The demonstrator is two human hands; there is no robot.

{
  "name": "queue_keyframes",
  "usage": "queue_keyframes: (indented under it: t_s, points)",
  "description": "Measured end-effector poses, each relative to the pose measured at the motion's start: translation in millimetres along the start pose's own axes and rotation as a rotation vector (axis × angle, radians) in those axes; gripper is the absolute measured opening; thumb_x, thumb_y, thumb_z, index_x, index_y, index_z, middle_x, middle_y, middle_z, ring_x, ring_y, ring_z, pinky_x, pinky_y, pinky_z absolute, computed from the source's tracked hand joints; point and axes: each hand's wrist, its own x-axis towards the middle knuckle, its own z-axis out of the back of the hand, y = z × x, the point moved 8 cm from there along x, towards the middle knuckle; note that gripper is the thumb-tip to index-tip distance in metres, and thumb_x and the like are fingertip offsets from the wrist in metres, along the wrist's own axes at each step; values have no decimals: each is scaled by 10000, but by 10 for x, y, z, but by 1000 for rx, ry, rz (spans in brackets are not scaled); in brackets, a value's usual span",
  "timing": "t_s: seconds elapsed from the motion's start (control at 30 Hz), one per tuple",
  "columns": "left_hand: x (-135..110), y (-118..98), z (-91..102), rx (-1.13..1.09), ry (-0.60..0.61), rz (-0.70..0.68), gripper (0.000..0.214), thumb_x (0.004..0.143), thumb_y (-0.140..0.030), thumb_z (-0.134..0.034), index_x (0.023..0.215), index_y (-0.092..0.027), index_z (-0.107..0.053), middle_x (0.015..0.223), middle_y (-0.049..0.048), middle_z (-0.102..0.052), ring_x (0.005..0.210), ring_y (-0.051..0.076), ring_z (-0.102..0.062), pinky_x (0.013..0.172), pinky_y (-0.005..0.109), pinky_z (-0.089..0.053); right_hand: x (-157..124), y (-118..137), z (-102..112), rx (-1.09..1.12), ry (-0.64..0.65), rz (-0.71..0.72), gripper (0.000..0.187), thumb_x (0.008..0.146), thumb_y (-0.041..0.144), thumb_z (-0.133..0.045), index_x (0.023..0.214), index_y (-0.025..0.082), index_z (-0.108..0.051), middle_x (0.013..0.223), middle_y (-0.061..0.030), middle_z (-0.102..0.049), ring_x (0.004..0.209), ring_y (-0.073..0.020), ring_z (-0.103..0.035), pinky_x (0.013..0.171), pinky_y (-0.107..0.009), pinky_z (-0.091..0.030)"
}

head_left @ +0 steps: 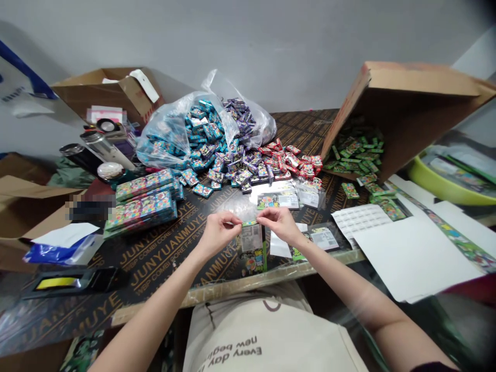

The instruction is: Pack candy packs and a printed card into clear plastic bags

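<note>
My left hand and my right hand both pinch the top edge of a small clear plastic packet with a white label and colourful printed contents. The packet hangs upright just above the near edge of the dark plywood table. Both hands have their fingers closed on the packet's top corners. Behind them lie a few more flat clear packets and a heap of small blue, purple and red boxes.
A clear bag of small boxes stands at the back. A tipped cardboard box spills green boxes at the right. White sheets lie front right. Stacked colourful packs, flasks, a carton and a tape dispenser sit left.
</note>
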Motion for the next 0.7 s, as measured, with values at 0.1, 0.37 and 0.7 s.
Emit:
queue_keyframes:
  t_s: [0.1,0.37,0.7]
  points:
    - [-34,-50,-2,-2,3,-63,6,586,-202,-698,581,-203,-696,676,58,-664,637,179,-576,619,253,-435,-51,38,-20,-28,-9,40,113,720,276,-606,734,191,-679,698,-11,-661,646,-151,-587,655,-292,-467]
    - [-59,-85,-276,351,169,-297,222,782,-253,-526,938,-265,-683,798,47,-606,693,144,-544,631,240,-416,-202,45,249,-198,83,160,270,767,281,-558,1029,273,-625,1097,-18,-610,1034,-185,-529,938,-373,-359]
    - [-40,-116,-295,402,141,-319,217,806,-235,-493,899,-191,-684,717,43,-552,646,133,-525,582,233,-406,-312,-1066,1567,-859,-221,-209,34,618,191,-663,637,179,-638,709,-28,-606,776,-196,-496,796,-373,-304]
